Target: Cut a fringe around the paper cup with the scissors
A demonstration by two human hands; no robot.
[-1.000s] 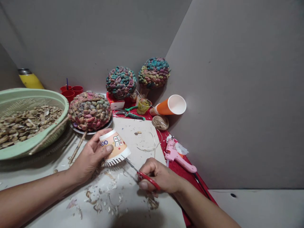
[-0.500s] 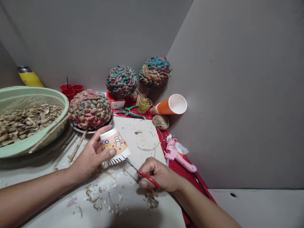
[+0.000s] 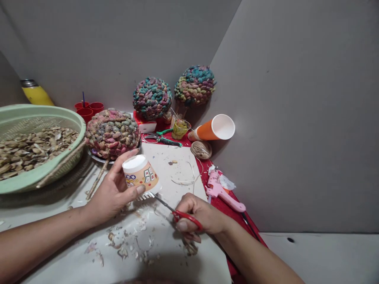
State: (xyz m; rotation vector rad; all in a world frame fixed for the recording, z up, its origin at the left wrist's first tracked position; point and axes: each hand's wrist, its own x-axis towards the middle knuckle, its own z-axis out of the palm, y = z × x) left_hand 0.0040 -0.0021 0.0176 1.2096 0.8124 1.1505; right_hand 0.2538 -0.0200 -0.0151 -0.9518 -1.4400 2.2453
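My left hand [image 3: 118,185] grips a printed paper cup [image 3: 141,175], its white base tilted up and away from the table. Narrow slits run along the rim on the near side, leaving a fringe of strips. In my right hand [image 3: 197,217] are red-handled scissors [image 3: 187,219], with my fingers wrapped round the loops. The scissor tips meet the cup's rim close to my left thumb. Just behind the left hand rests a ball of pink, green and brown shells [image 3: 112,134] on a stick [image 3: 97,179], lying over a metal dish.
A green basket of shells [image 3: 68,114] stands left. Two coloured shell balls, one in front [image 3: 152,98], sit at the back near pliers [image 3: 166,140], an orange cup stack [image 3: 207,130] and twine [image 3: 201,150]. A pink glue gun [image 3: 225,193] lies right. Scraps litter the white board [image 3: 166,244].
The cup has tipped slightly, showing more of its base. My right hand and the scissors have shifted a little to the right; the view has moved slightly too.
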